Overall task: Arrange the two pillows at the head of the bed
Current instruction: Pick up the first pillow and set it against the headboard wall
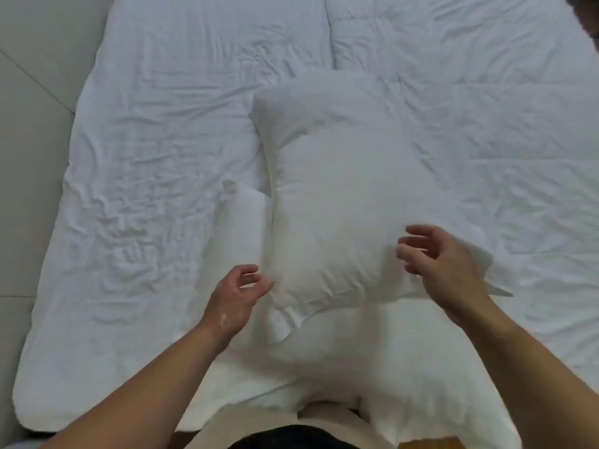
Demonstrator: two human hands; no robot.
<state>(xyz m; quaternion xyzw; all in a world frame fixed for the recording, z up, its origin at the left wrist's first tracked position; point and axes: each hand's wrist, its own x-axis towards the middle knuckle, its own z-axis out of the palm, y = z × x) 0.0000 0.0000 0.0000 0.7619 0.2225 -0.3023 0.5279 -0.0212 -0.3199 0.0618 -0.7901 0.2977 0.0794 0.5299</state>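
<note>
A white pillow (337, 196) lies lengthwise across the middle of the bed, partly on top of a second white pillow (372, 361) that lies nearer to me, with its far corner (246, 215) showing at the left. My left hand (236, 296) hovers at the top pillow's near left corner, fingers apart, holding nothing. My right hand (444, 267) hangs over its near right corner, fingers spread and curled, just off the fabric.
A wrinkled white duvet (155, 176) covers the bed. Pale floor tiles (32, 124) run along the left side. A strip of wood (424, 443) shows at the bottom edge, by my body.
</note>
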